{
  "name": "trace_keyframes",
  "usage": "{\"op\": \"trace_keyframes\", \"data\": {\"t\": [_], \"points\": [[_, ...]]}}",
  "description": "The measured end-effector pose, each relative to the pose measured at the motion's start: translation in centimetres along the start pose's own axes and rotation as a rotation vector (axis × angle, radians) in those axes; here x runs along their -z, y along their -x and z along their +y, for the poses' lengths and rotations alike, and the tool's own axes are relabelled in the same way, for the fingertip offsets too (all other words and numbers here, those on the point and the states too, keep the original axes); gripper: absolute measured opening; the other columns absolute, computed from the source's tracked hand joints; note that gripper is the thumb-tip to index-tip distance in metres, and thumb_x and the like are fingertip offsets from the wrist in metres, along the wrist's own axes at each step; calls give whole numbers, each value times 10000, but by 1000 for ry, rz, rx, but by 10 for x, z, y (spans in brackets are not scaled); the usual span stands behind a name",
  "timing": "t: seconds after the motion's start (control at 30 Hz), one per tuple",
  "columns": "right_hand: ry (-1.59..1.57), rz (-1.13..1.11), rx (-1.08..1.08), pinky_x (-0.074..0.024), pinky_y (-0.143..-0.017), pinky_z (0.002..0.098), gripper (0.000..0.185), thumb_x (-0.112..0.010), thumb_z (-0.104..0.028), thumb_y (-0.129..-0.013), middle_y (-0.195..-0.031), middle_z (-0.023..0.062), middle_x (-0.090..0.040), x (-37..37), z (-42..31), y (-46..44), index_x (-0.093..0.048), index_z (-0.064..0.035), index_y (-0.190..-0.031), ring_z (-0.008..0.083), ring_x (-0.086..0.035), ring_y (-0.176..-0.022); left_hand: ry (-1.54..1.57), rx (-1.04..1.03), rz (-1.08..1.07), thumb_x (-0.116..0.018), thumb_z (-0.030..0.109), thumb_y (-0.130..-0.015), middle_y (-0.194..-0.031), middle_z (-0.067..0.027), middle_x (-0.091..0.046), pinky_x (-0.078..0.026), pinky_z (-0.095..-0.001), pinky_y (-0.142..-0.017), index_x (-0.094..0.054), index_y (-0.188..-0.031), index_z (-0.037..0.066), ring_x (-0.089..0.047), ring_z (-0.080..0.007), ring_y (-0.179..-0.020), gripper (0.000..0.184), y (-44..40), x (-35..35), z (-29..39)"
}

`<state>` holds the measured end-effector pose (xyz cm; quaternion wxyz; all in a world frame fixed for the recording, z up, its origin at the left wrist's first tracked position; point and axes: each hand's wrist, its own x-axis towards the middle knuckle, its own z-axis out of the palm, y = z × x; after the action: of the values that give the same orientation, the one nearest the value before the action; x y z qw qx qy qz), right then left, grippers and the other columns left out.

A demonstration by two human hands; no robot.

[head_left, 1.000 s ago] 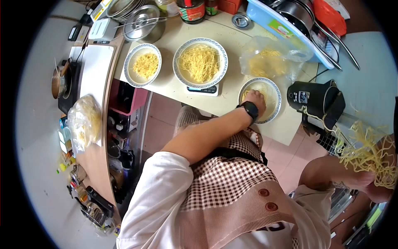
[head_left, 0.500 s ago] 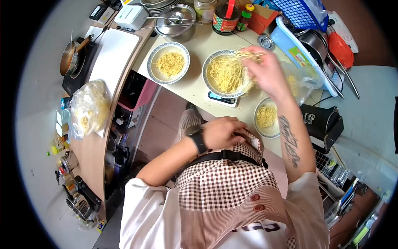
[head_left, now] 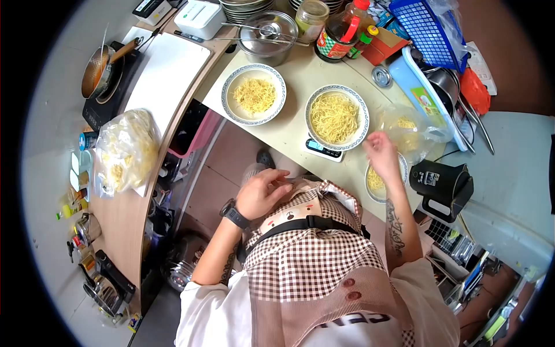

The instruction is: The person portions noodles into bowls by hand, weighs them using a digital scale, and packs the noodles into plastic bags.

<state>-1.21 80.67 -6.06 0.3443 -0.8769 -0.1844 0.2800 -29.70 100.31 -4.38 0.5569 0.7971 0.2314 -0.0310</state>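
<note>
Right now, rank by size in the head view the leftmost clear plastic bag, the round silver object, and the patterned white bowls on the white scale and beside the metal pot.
Largest: plastic bag
Middle: scale-top bowl and pot-side bowl, too alike to rank
Smallest: silver object

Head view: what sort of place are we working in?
Probably a kitchen, home or commercial I cannot tell: there is a bowl of noodles on a digital scale, a lidded metal pot and a wooden-handled pan.

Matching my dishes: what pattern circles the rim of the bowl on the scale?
The bowl's rim has small blue-grey patterning, clearest in the head view.
</note>
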Motion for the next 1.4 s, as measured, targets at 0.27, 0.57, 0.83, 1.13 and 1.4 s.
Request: {"op": "trace_keyframes", "data": {"t": [0.27, 0.57, 0.83, 1.13, 1.4], "points": [[-779, 66, -316, -344, -411, 272, 353, -691, -110, -908, -682, 31, -543, -42, 44, 5, -500, -15, -1189, 118, -460, -454, -62, -28, -80, -719, 230, -906, -993, -164, -706, -562, -383, -766, -679, -1172, -2, -706, -295, -854, 355, -7, 19, -13], [-894, -273, -431, -375, -449, 270, 170, -665, -150, -923, -685, 9, -566, -51, 56, 11, -607, -33, -1032, 101, -478, -495, -59, -60, -127, -721, 221, -909, -1002, -163, -713, -568, -373, -761, -680, -1185, 2, -714, -284, -833, 354, -16, 24, -24], [-899, -261, -155, -411, -485, 252, 166, -625, -185, -992, -705, 11, -580, -10, -27, 15, -647, -24, -1026, 95, -496, -516, -55, -17, -156, -722, 222, -908, -989, -155, -720, -569, -371, -748, -687, -1174, 17, -714, -278, -824, 338, -22, 24, -35], [-562, -75, -197, -374, -439, 230, 253, -585, -134, -1003, -782, 37, -642, 3, -35, 10, -652, 17, -1196, 71, -498, -505, -53, -103, -108, -727, 193, -908, -948, -149, -735, -558, -338, -704, -683, -1191, 8, -700, -245, -757, 342, -36, 14, -31], [-246, 28, -44, -490, -684, 258, 153, -667, -115, -961, -812, 45, -693, 48, 44, 54, -672, 35, -988, 96, -598, -708, 90, -53, -31, -695, 74, -941, -826, -75, -715, -498, -261, -624, -707, -1121, -13, -619, -101, -673, 200, -69, 0, 12]]}}
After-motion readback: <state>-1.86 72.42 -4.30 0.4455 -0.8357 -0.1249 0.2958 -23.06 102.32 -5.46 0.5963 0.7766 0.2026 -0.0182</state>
